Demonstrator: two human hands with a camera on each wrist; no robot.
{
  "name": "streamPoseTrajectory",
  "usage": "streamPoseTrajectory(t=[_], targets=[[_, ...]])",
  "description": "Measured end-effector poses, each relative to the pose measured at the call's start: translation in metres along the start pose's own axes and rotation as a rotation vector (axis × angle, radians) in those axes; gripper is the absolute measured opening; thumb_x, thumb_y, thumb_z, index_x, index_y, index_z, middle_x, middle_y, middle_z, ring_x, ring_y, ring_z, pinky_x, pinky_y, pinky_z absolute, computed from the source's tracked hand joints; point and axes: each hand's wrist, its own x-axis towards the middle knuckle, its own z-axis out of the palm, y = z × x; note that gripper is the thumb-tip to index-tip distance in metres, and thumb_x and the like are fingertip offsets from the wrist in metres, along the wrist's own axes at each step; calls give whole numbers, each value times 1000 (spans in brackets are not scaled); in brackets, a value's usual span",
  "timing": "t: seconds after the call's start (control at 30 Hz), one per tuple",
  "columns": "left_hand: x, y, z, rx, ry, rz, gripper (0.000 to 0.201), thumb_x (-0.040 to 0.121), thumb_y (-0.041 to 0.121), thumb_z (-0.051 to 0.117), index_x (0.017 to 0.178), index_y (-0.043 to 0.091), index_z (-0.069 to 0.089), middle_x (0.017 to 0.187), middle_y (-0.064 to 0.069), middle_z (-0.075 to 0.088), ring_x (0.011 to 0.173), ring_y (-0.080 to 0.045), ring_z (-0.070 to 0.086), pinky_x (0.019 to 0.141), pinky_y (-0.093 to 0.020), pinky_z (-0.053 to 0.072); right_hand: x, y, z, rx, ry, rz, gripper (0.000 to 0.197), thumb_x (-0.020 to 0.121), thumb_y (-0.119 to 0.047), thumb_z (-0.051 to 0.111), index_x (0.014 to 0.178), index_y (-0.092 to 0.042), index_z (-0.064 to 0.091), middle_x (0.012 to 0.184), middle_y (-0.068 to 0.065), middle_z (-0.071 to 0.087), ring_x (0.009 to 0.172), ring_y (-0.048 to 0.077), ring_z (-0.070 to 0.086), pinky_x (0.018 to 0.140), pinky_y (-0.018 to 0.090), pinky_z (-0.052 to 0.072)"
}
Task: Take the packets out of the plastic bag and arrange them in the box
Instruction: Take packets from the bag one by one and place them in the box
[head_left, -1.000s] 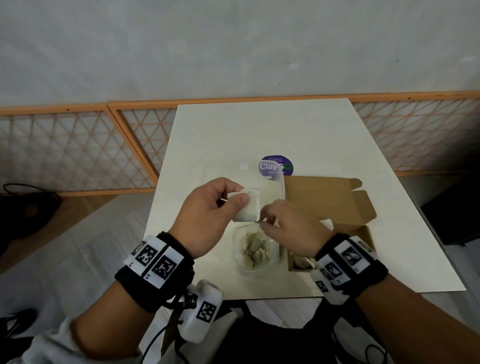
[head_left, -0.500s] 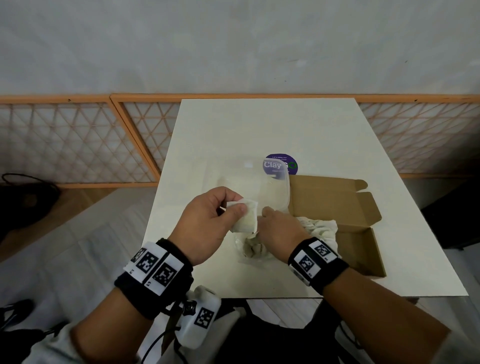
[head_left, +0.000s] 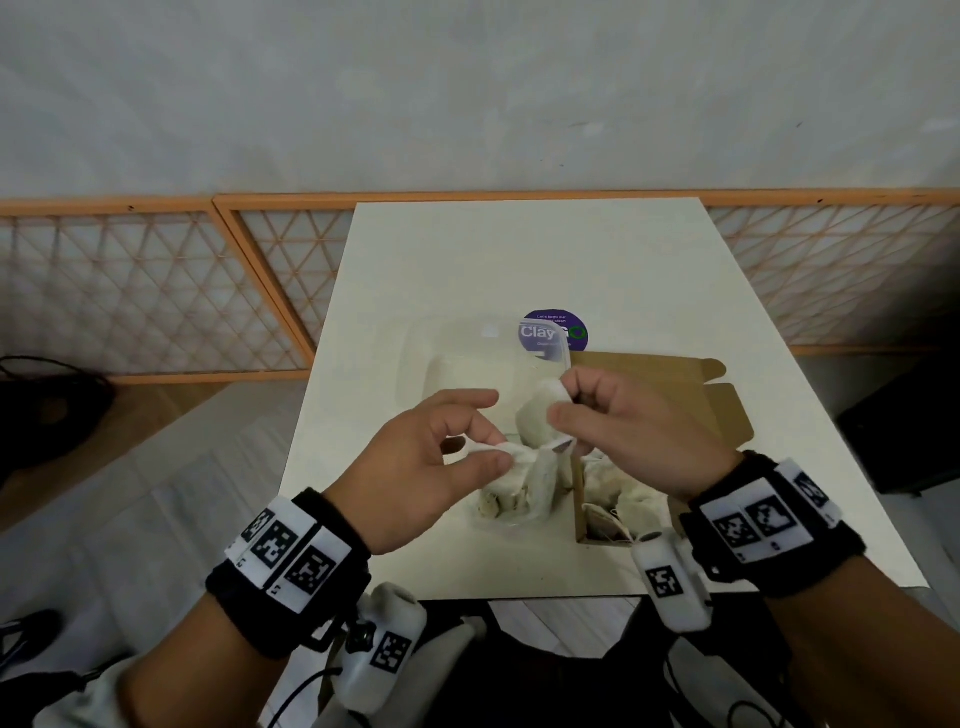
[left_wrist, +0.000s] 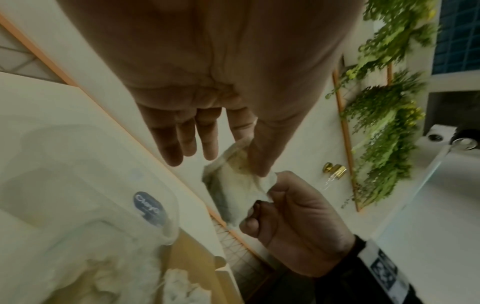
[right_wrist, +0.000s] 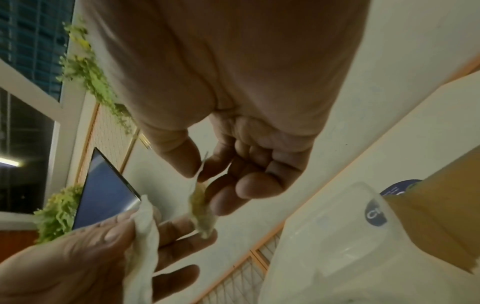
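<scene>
My left hand (head_left: 493, 447) pinches a small white packet (head_left: 519, 457) between thumb and forefinger, low over the clear plastic bag (head_left: 498, 519). My right hand (head_left: 563, 402) pinches a second packet (head_left: 537, 421) by its top edge, just right of the left one. In the right wrist view that second packet (right_wrist: 202, 211) hangs from thumb and forefinger, with the left hand's packet (right_wrist: 142, 236) beside it. More packets (head_left: 506, 499) lie in the bag. The brown cardboard box (head_left: 577, 499) stands open right of the bag, with several packets (head_left: 623, 499) inside.
The bag's clear upper flap (head_left: 467, 364) is raised behind my hands, with a purple round sticker (head_left: 566, 325) past it. The box lid (head_left: 649, 371) lies open toward the back. The white table (head_left: 519, 260) is flanked by an orange lattice railing (head_left: 156, 291).
My right hand was down in the bag; it has come up and to the right pinching a packet. My left hand has kept its packet and sunk slightly.
</scene>
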Motion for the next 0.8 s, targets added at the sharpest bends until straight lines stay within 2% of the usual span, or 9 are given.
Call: streamPoseTrajectory(t=[0.17, 0.3, 0.4, 0.5, 0.57, 0.6, 0.7, 0.77, 0.8], targets=[[0, 20, -1, -65, -37, 85, 5, 92, 17, 77, 96, 19, 77, 144, 15, 58, 131, 5, 54, 116, -33, 41, -8, -9, -6, 71, -27, -48, 16, 103, -10, 59, 106, 5, 63, 100, 23, 71, 77, 13, 71, 67, 26, 49], [3, 27, 2, -70, -17, 152, 7, 92, 13, 76, 96, 19, 76, 138, 11, 64, 130, -5, 59, 115, -40, 43, -14, -16, -5, 52, -66, -113, 9, 102, -8, 61, 96, -7, 67, 80, 6, 68, 74, 15, 66, 68, 24, 51], [6, 30, 4, -50, 16, 191, 8, 92, 12, 76, 97, 19, 76, 124, 6, 71, 120, -13, 67, 109, -40, 49, -15, -19, -5, -28, -109, -153, 8, 101, -12, 65, 99, -13, 72, 87, 21, 69, 73, 15, 60, 69, 31, 49], [9, 30, 6, -9, 35, 173, 9, 93, 12, 76, 98, 19, 75, 102, 2, 76, 93, -18, 72, 88, -37, 58, -12, -19, -5, -143, -107, -197, 10, 100, -16, 65, 98, -19, 75, 76, 7, 68, 69, 11, 55, 65, 32, 46], [12, 27, 6, 14, 70, 152, 12, 92, 10, 76, 97, 21, 74, 92, 6, 75, 79, -19, 69, 74, -34, 57, -8, -20, -4, -177, -85, -216, 12, 100, -17, 65, 97, -21, 76, 70, -6, 64, 67, 4, 55, 64, 27, 45], [14, 26, 6, 5, 92, 139, 15, 91, 9, 76, 99, 22, 72, 88, 6, 73, 76, -20, 67, 70, -38, 58, -6, -20, -3, -178, -69, -220, 11, 100, -18, 66, 97, -21, 76, 71, -11, 65, 67, 2, 56, 64, 24, 47], [19, 18, 3, -62, 161, 70, 33, 87, 19, 78, 114, 33, 65, 87, -12, 63, 79, -36, 65, 75, -54, 60, 2, -20, -1, -112, -5, -212, 11, 100, -17, 67, 106, -19, 76, 83, -6, 74, 70, 7, 64, 68, 24, 55], [23, 13, 0, -91, 184, 34, 30, 89, 22, 77, 115, 33, 67, 95, -15, 69, 87, -37, 68, 78, -49, 61, 10, -16, 2, -39, 48, -187, 14, 100, -12, 66, 110, -13, 75, 89, 1, 75, 67, 2, 62, 64, 18, 53], [24, 11, -2, -91, 189, 25, 21, 92, 19, 76, 110, 28, 70, 96, -10, 73, 87, -30, 70, 76, -42, 59, 14, -12, 4, -15, 67, -165, 14, 100, -11, 66, 110, -12, 74, 89, 2, 75, 65, 1, 61, 62, 16, 50]])
